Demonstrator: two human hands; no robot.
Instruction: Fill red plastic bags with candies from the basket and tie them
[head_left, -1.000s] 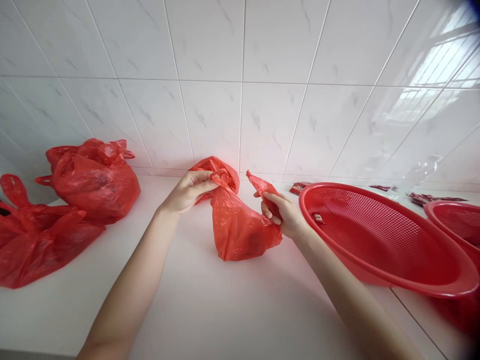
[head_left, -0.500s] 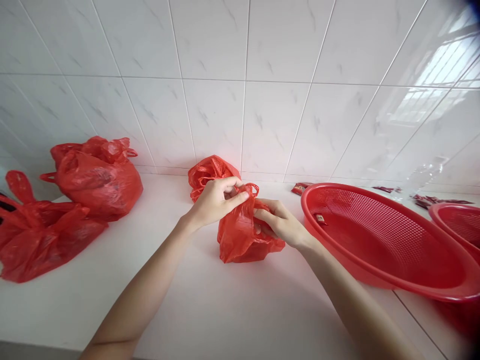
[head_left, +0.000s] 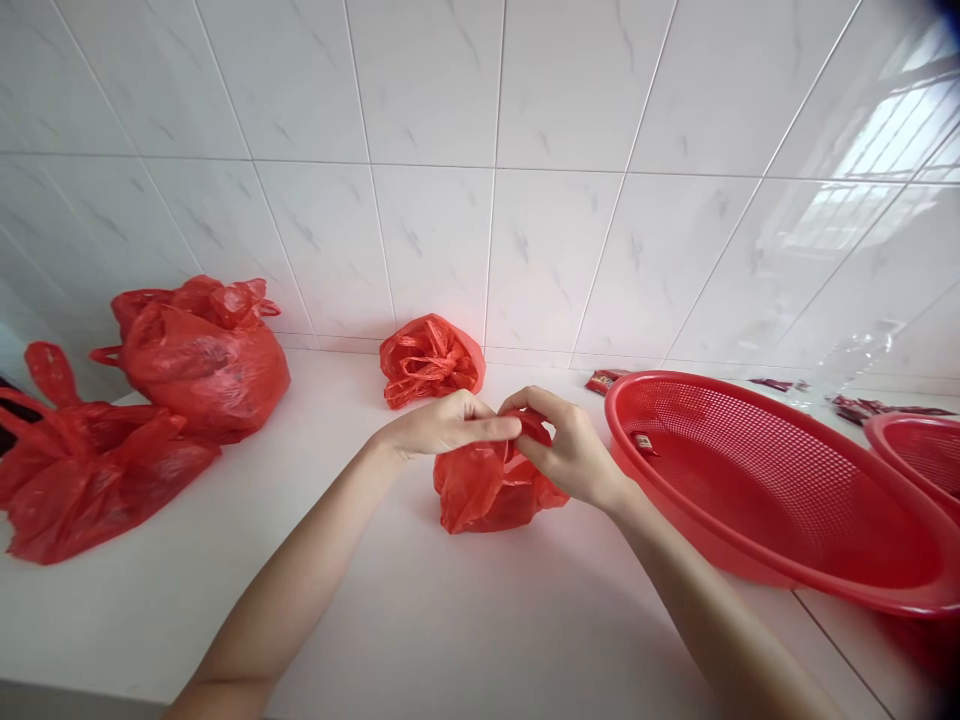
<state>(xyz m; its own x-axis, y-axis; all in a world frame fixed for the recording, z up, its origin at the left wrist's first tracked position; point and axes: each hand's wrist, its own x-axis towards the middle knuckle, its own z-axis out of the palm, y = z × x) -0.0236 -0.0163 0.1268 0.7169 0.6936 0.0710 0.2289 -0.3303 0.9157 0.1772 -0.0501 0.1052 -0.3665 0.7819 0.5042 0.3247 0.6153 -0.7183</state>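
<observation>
The left hand [head_left: 450, 424] and right hand [head_left: 574, 450] are nearly closed, fingertips pinching the gathered top of a red plastic bag [head_left: 487, 492] on the white countertop [head_left: 360, 620]; the fingers hide its handles, and its contents can't be made out. Behind sits a knotted red bag [head_left: 433, 360]. The red plastic basket [head_left: 735, 480], just right, holds one small packet [head_left: 645, 444]; a second basket [head_left: 922, 450] is cut off by the frame
</observation>
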